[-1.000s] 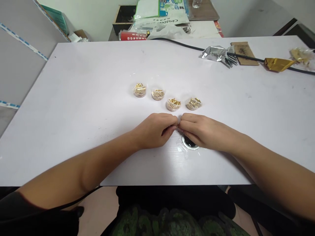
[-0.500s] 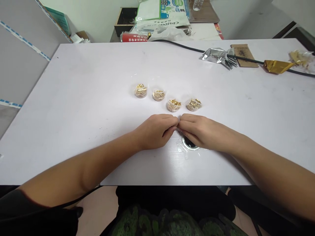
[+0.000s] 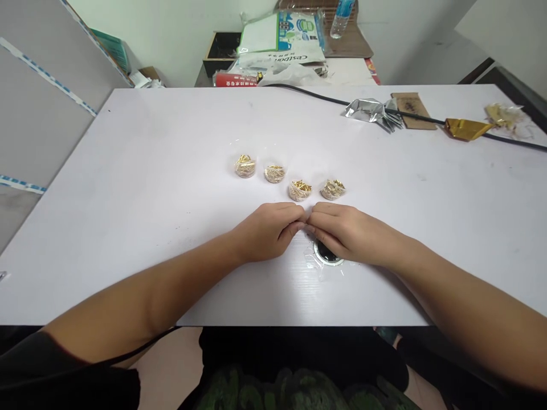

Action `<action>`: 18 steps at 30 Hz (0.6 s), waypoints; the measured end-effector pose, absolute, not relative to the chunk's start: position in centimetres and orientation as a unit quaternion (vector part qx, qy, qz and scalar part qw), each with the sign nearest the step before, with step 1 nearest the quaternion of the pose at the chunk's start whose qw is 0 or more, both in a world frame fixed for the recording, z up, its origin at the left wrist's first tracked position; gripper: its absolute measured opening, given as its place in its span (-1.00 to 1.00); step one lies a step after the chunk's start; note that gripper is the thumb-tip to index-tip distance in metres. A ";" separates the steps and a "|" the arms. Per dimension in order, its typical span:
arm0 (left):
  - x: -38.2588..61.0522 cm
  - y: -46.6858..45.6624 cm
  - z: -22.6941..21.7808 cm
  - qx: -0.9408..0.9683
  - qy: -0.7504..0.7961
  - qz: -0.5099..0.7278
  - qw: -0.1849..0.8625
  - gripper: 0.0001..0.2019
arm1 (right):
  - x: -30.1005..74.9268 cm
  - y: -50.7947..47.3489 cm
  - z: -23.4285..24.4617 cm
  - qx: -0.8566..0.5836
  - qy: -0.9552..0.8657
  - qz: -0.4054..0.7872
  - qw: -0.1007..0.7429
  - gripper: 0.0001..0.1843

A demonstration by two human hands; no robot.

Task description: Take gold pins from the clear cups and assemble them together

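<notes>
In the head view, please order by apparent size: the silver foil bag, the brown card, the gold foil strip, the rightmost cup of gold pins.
1. silver foil bag
2. brown card and gold foil strip: they look alike, not ranked
3. rightmost cup of gold pins, smallest though nearest the camera

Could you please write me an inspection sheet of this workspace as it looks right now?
Surface: white table, a few faint marks.
Job's things: four clear cups of gold pins in a row beyond the hands; round dish, dark inside, partly under the right hand.
Clutter: silver foil bag, brown card, gold foil bag and clear packet, all far right.
Grippers: left hand and right hand rest on the table, fingertips pinched together; anything between them is too small to tell.
Cables: black cable along the far edge.
Surroundings: grey panel on the left; printed bag, black box and bottle behind the table.
</notes>
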State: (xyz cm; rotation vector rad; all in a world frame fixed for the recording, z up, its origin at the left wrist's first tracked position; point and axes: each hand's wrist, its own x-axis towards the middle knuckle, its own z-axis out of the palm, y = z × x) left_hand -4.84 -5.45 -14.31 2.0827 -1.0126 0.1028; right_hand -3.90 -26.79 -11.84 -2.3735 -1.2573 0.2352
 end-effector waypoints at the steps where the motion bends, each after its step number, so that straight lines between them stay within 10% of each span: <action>1: -4.8 -5.4 -14.3 0.822 -0.400 0.043 0.402 -0.86 | -3.9 -26.8 -11.8 -0.858 -0.453 0.083 0.228 -0.73; 18: -4.3 -4.4 -13.0 0.670 -0.216 -0.198 0.682 -0.65 | -3.9 -26.6 -12.1 -0.818 -0.391 -0.010 0.421 -0.75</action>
